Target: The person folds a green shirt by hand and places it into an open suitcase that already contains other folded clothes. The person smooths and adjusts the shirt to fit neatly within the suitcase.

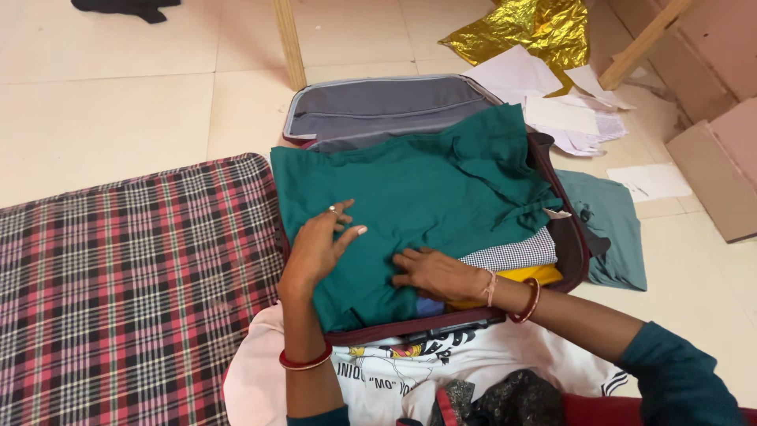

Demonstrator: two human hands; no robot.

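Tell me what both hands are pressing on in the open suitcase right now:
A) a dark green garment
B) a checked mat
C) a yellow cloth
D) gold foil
A: the left hand and right hand both lie flat on the green garment spread across the top of the suitcase; the yellow cloth only peeks out at the side beneath it.

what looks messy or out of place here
The dark green garment under both hands is rumpled and overhangs the open suitcase. Another teal cloth lies on the floor beside it, with loose papers and crumpled gold foil.
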